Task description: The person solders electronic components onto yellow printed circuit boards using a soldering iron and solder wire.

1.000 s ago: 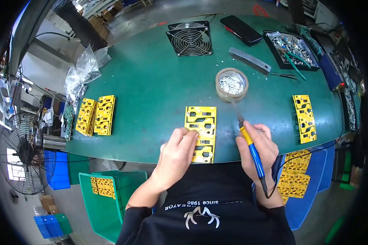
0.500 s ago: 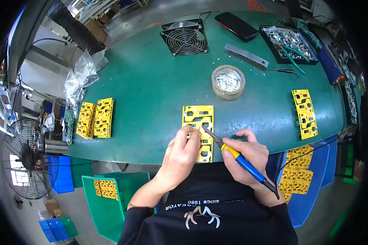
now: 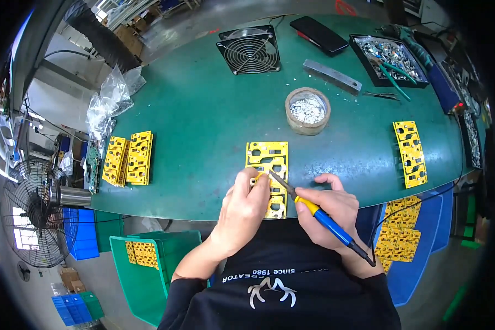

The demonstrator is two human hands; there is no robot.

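Note:
A yellow circuit board panel (image 3: pixel 267 149) with dark cut-outs lies on the green table in front of me. My right hand (image 3: pixel 329 212) is closed round a soldering iron (image 3: pixel 331 224) with a blue and yellow handle, its tip over the middle of the panel. At the panel's left side, my left hand (image 3: pixel 242 206) is pinched, thumb and forefinger close to the iron's tip. What those fingers hold is too small and covered to make out. The hand hides part of the panel's left edge.
Beyond the panel stands a tape roll (image 3: pixel 308 111) filled with silvery bits. Further off are a fan (image 3: pixel 251 50), a metal bar (image 3: pixel 332 76), a phone (image 3: pixel 319 35) and a parts tray (image 3: pixel 388 58) with pliers. More yellow panels (image 3: pixel 140 158) sit left; another panel (image 3: pixel 409 154) lies right.
The soldering iron's tip has shifted slightly left over the panel, toward my left fingertips, and my right hand has moved a little with it. My left hand stays nearly still.

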